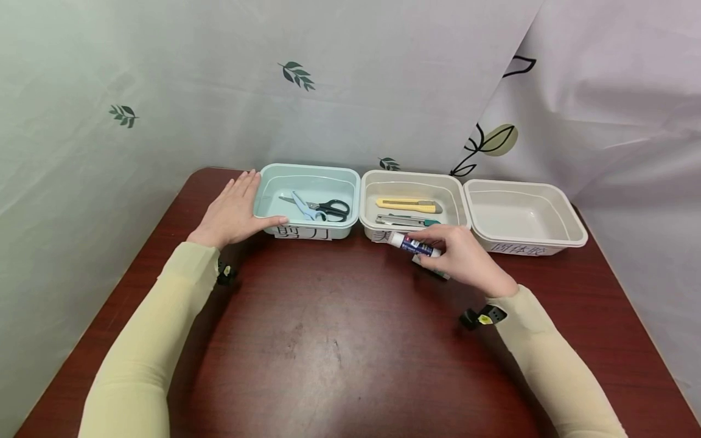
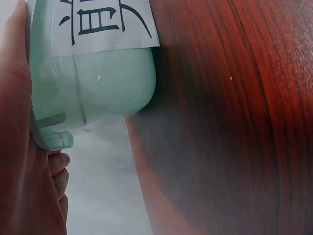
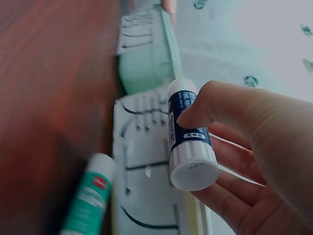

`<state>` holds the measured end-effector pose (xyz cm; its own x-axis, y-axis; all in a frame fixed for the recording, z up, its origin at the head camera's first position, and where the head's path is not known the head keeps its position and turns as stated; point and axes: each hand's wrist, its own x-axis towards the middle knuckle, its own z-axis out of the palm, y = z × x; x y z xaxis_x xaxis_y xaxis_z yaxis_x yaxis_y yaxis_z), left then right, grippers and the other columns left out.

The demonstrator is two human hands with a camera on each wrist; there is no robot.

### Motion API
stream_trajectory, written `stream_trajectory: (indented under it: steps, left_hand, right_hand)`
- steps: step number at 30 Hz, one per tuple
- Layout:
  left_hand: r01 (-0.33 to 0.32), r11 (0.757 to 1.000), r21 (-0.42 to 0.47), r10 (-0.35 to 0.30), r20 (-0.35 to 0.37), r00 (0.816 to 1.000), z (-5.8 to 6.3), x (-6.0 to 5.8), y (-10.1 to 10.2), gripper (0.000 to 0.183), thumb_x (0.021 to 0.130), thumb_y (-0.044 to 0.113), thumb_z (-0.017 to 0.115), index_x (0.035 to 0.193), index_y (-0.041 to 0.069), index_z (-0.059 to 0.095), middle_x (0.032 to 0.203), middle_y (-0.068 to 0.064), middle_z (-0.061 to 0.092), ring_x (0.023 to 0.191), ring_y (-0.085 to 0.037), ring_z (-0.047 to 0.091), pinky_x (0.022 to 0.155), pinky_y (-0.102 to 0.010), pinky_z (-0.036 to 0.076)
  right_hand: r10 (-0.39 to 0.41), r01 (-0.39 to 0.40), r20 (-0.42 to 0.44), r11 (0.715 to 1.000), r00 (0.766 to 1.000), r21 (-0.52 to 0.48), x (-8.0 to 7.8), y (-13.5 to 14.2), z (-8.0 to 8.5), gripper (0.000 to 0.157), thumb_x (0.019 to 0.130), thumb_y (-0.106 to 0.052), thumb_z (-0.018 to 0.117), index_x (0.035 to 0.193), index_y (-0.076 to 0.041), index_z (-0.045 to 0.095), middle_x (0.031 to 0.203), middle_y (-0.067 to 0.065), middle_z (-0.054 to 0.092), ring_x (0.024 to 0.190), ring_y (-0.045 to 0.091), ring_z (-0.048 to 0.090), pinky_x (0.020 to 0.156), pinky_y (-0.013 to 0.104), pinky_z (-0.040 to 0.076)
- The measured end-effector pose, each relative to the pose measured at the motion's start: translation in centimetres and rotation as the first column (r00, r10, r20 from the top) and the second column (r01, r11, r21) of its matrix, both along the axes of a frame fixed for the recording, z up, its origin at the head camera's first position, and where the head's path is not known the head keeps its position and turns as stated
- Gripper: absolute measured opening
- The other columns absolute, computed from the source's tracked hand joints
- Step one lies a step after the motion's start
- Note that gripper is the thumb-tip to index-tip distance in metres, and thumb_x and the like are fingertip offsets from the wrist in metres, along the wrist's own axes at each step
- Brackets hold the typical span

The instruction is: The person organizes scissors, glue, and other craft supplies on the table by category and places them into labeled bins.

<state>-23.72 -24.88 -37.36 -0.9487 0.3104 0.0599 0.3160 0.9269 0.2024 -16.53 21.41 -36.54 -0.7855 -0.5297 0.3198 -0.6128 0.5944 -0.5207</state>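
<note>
My right grip (image 1: 457, 252) pinches the blue glue stick (image 1: 414, 244) near the front of the middle bin (image 1: 413, 184), left grip (image 1: 232, 210) spread on the teal bin (image 1: 345, 232); risk: too light a thumb could drop it onto the green glue stick (image 3: 89, 200) below.

My head view looking down at the table (image 1: 328, 365), left wrist close by the green box (image 2: 107, 81), right wrist looking past a near glue stick (image 3: 191, 161), that box in all three
</note>
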Motion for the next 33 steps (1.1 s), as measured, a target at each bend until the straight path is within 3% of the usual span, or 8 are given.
stream_trajectory:
  steps: [9,13,18,25,28,33]
  left_hand:
    - [0.002,1.0,-0.007,-0.002,-0.011,1.0,0.1,-0.1,0.0,0.122,0.086,0.081,0.053,0.161,-0.005,0.009,0.166,-0.025,0.01,0.154,-0.036,0.006,0.124,-0.045,-0.001]
    - [0.005,1.0,-0.008,-0.005,-0.012,1.0,0.1,0.0,0.0,0.122,0.086,0.081,0.053,0.161,-0.005,0.009,0.166,-0.026,0.011,0.154,-0.037,0.006,0.124,-0.045,-0.001]
    - [0.006,1.0,-0.012,-0.006,-0.01,1.0,0.0,0.0,0.0,0.121,0.087,0.08,0.053,0.16,-0.006,0.009,0.166,-0.026,0.011,0.154,-0.037,0.006,0.124,-0.046,0.0]
    - [0.001,1.0,-0.01,-0.001,-0.01,1.0,0.0,0.0,0.0,0.122,0.086,0.081,0.053,0.16,-0.006,0.01,0.166,-0.026,0.011,0.154,-0.036,0.006,0.124,-0.046,0.0]
    - [0.002,1.0,-0.005,-0.002,-0.009,1.0,0.0,0.0,0.0,0.122,0.086,0.081,0.053,0.16,-0.006,0.01,0.166,-0.026,0.011,0.154,-0.036,0.006,0.124,-0.045,0.0]
    - [0.001,1.0,0.001,-0.001,-0.007,1.0,0.1,0.0,0.0,0.122,0.086,0.081,0.054,0.161,-0.005,0.009,0.166,-0.026,0.011,0.154,-0.037,0.005,0.124,-0.045,-0.001]
  right_hand:
    - [-0.11,0.103,-0.097,0.992,0.989,-0.073,-0.4,2.6,2.3,0.042,0.079,0.006,0.077,0.118,-0.008,0.078,0.103,0.005,0.074,0.086,0.017,0.07,0.071,0.019,0.055]
    - [-0.201,0.193,-0.072,0.975,0.977,-0.11,-0.4,3.8,3.4,0.039,0.081,0.005,0.077,0.118,-0.009,0.078,0.108,0.005,0.075,0.083,0.015,0.071,0.071,0.014,0.055]
    - [-0.312,0.308,-0.01,0.941,0.95,-0.144,-0.5,5.3,4.4,0.037,0.084,0.0,0.078,0.12,-0.01,0.078,0.114,0.008,0.074,0.082,-0.002,0.068,0.07,0.01,0.053]
    - [-0.401,0.404,0.055,0.89,0.914,-0.212,-0.8,6.9,5.0,0.038,0.085,0.0,0.079,0.123,-0.006,0.076,0.116,0.018,0.072,0.08,-0.011,0.065,0.07,0.008,0.052]
    - [-0.445,0.448,0.067,0.864,0.893,-0.232,-1.0,7.6,5.0,0.037,0.086,-0.002,0.079,0.122,-0.007,0.076,0.114,0.014,0.073,0.078,-0.009,0.066,0.07,0.009,0.053]
    - [-0.509,0.516,0.101,0.816,0.855,-0.261,-1.3,8.7,5.0,0.035,0.087,-0.006,0.08,0.122,-0.006,0.076,0.102,-0.005,0.074,0.074,-0.009,0.066,0.067,0.009,0.053]
